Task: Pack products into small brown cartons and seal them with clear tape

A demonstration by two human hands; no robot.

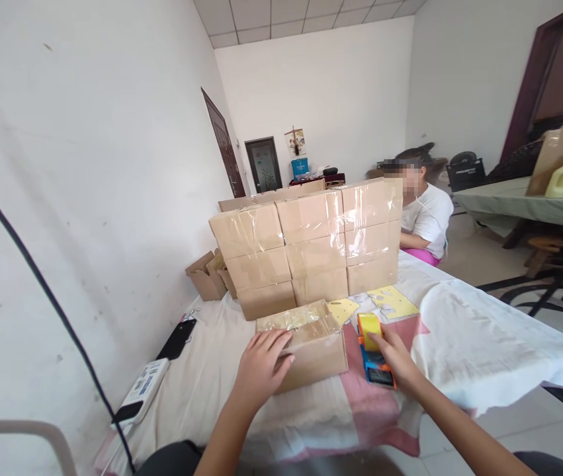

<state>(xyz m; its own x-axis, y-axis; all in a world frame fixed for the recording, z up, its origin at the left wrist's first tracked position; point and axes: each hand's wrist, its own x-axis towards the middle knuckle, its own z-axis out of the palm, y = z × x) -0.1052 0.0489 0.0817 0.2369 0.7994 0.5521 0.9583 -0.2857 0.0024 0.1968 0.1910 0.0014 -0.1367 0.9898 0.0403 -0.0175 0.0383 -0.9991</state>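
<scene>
A closed cardboard box [311, 354] with clear tape along its top lies on the cloth-covered table in front of me. My left hand [264, 363] rests on the box's near left edge, fingers stretched over the top and thumb against the front side. To the right of the box, my right hand [397, 360] is wrapped round a tape dispenser [373, 354], which has an orange and blue body and a yellow roll. The dispenser is apart from the box, low over the cloth or touching it; I cannot tell which.
Taped cardboard boxes [315, 244] stand stacked in rows just behind. Open boxes [206, 274] sit by the left wall. A black phone [176, 338] and a white power strip [145, 390] lie on the left of the tablecloth [464, 330]. Another person [425, 211] sits beyond the stack.
</scene>
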